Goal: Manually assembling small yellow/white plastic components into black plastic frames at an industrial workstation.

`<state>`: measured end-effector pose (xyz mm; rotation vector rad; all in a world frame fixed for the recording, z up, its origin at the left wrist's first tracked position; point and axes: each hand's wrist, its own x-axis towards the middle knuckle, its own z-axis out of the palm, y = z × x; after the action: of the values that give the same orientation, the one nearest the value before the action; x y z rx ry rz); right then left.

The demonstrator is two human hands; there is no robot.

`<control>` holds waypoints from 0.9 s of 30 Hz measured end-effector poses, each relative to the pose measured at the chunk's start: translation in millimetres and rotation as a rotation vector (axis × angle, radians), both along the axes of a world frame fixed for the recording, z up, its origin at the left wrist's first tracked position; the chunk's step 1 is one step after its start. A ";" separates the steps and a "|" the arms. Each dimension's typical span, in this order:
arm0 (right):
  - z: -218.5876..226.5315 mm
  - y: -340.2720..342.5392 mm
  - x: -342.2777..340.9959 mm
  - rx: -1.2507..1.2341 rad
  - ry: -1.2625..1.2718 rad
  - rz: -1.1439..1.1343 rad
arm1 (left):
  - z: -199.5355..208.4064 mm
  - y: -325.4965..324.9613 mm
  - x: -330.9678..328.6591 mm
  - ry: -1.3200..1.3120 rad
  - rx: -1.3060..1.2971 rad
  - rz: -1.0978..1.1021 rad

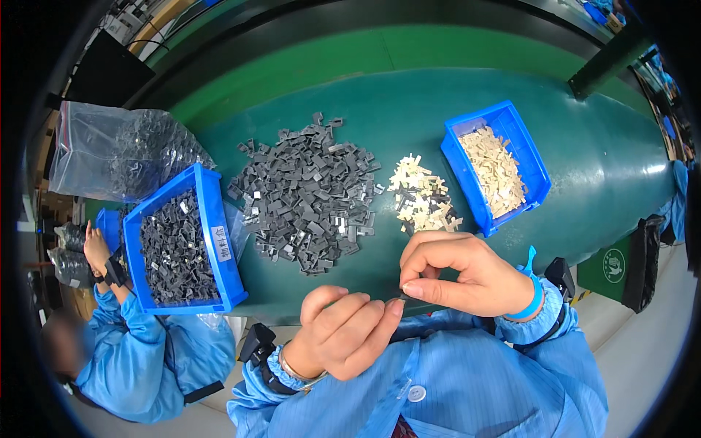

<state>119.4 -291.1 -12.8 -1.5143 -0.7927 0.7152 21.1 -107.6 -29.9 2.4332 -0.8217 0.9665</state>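
Close to my chest, at the table's near edge, my two hands almost meet at the fingertips. My left hand (342,332) is closed, its thumb and fingers pressed together toward the right. My right hand (467,277) pinches with thumb and forefinger, and a blue band circles its wrist. Whatever small piece sits at the fingertips is too hidden to name. Just beyond my hands lies a big heap of small dark grey plastic parts (310,193). Right of it is a smaller pile of cream-coloured pieces (416,186) mixed with some dark ones.
A blue bin (540,157) of cream pieces stands at the right on the green table (387,95). At the left another blue bin (234,274) holds dark parts, beside a clear plastic bag (91,153) of dark parts. A co-worker in a blue smock (139,365) sits at the left.
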 end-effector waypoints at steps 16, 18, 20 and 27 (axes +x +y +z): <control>-29.9 13.2 -7.7 -0.007 -0.351 -0.494 | -36.0 17.5 30.1 0.264 -0.043 0.464; -31.8 12.7 -7.4 0.001 -0.354 -0.496 | -37.0 16.6 32.5 0.342 -0.050 0.509; -32.3 11.4 -6.8 0.007 -0.359 -0.495 | -37.5 12.5 35.1 0.384 -0.032 0.521; -32.1 8.8 -7.9 0.001 -0.346 -0.479 | -39.7 6.0 42.5 0.443 0.039 0.561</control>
<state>111.5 -282.3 -44.8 -1.7651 -0.6417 0.0967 63.6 -101.7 -69.6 2.8169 -0.0007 0.5303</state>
